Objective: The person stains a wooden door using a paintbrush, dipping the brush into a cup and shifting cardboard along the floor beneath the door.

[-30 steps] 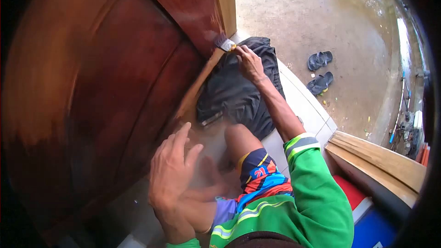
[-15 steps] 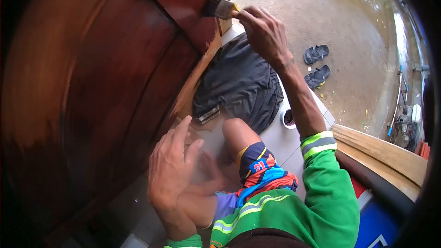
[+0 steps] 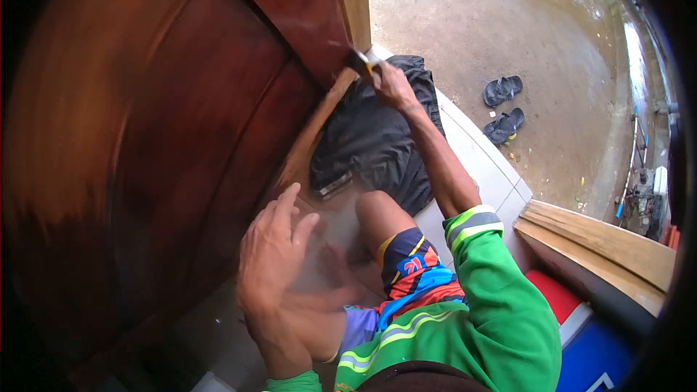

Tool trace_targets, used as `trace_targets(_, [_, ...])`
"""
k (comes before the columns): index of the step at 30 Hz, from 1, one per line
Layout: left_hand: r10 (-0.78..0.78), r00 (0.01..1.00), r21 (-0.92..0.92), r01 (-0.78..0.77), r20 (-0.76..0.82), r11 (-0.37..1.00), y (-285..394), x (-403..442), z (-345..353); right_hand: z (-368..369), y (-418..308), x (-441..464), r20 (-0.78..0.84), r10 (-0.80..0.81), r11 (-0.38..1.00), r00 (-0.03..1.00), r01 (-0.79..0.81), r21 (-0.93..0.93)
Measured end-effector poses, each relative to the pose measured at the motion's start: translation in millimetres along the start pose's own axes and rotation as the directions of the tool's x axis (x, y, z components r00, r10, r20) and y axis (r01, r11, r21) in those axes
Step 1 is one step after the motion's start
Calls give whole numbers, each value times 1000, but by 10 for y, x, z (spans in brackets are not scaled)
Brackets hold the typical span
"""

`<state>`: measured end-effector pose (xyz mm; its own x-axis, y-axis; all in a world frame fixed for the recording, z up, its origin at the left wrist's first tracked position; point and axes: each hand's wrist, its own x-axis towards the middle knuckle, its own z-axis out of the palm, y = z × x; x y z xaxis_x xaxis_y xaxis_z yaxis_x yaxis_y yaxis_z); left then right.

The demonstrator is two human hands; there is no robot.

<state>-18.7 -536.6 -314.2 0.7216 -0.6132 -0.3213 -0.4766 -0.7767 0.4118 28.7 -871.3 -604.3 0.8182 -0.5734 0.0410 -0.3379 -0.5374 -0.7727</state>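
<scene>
My right hand (image 3: 393, 86) grips a paintbrush (image 3: 361, 64) by its handle. The dark bristles meet the right edge of the wooden door (image 3: 218, 87), just above an unstained pale strip (image 3: 319, 127). Much of the door's face is a dark reddish brown, with a lighter brown area at the far left. My left hand (image 3: 274, 247) hovers in front of the door's lower part, fingers stretched and thumb apart, with nothing in it.
Black cloth (image 3: 377, 131) lies crumpled on the tiles below the brush. Two dark flip-flops (image 3: 503, 91) rest on the wet ground outside. A wooden door frame (image 3: 595, 250) stands at the right, near a red and blue object (image 3: 592, 348).
My right hand has brought the brush downward and slightly right along the door's edge. The left hand has hardly moved. A white cup seen earlier beside my right arm is now hidden.
</scene>
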Motion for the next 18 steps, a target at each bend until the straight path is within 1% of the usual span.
trace_targets(2, [5,1000,-10,-5,11,1000,22,3,-13,-577,-847,25,5,19,998,1000,-19,63])
trace_targets(4, [19,1000,-17,-18,19,1000,45,-7,-8,-1081,-1384,-131,-24,6,944,1000,3,331])
trace_targets(6, [30,999,-44,-30,19,999,91,3,-28,-1471,-1654,-311,-41,-26,876,999,43,480])
trace_targets(7, [35,999,-56,-34,20,998,102,-7,-37,-1545,-1595,-341,-65,-48,892,997,72,446])
trace_targets(8, [39,999,-58,-37,22,998,98,-2,-30,-1538,-1494,-354,-10,27,901,1000,-20,433])
trace_targets(10, [47,999,-60,-46,10,997,71,37,-6,-1285,-1156,-312,88,164,901,983,-185,393])
trace_targets(11, [39,999,-56,-38,15,998,64,42,3,-1038,-904,-267,112,144,963,983,-166,213])
trace_targets(12, [34,999,-53,-33,18,998,66,60,14,-848,-698,-209,133,130,991,983,-134,23])
trace_targets(14, [31,999,-48,-30,13,998,71,143,11,-797,-905,-207,150,136,991,979,-137,-4])
trace_targets(15, [25,1000,-46,-25,17,999,64,168,12,-880,-945,-184,119,-116,990,986,124,-64])
trace_targets(16, [19,999,-43,-17,29,999,57,175,5,-1197,-1465,-231,168,-65,987,984,88,-132])
trace_targets(17, [-12,999,-49,15,46,999,59,184,-16,-1460,-1915,-260,116,-103,962,988,129,-239])
trace_targets(18, [-41,997,-57,45,59,997,62,194,-25,-1636,-2113,-278,-40,-364,895,931,337,-291])
